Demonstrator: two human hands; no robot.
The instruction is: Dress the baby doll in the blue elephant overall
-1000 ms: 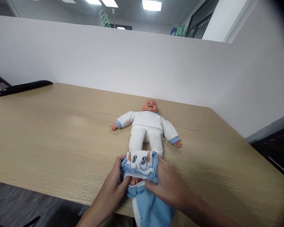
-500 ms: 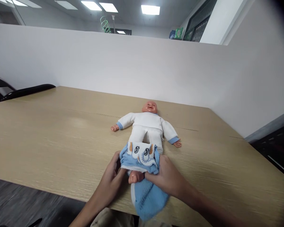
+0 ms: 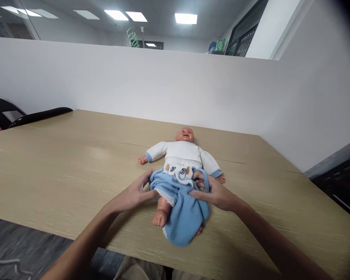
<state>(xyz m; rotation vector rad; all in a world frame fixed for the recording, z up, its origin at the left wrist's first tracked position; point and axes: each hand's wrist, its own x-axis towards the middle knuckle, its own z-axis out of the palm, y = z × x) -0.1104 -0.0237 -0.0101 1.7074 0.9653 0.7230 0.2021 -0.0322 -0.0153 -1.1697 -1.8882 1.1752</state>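
A baby doll point(image 3: 183, 151) in a white top with blue cuffs lies on its back, head away from me. Blue terry pants point(image 3: 186, 212) with an embroidered animal face cover its legs up to the hips. My left hand point(image 3: 142, 188) grips the waist side of the pants, thumb on the front cloth. On the other side, my right hand point(image 3: 212, 190) holds the waistband, its fingers inside a stretched loop of the edge. One bare foot point(image 3: 160, 217) sticks out of a leg opening; only a bit of the other foot point(image 3: 199, 230) shows beside the cloth.
The doll rests on a wooden table point(image 3: 76, 171) against a low white wall point(image 3: 151, 85). A black chair point(image 3: 41, 116) stands at the left edge. Dark equipment point(image 3: 341, 175) is at the right.
Both hands have pulled the pants up the doll's legs from the shins to the hips. The left-hand foot now shows below the cloth, with its ankle bare.
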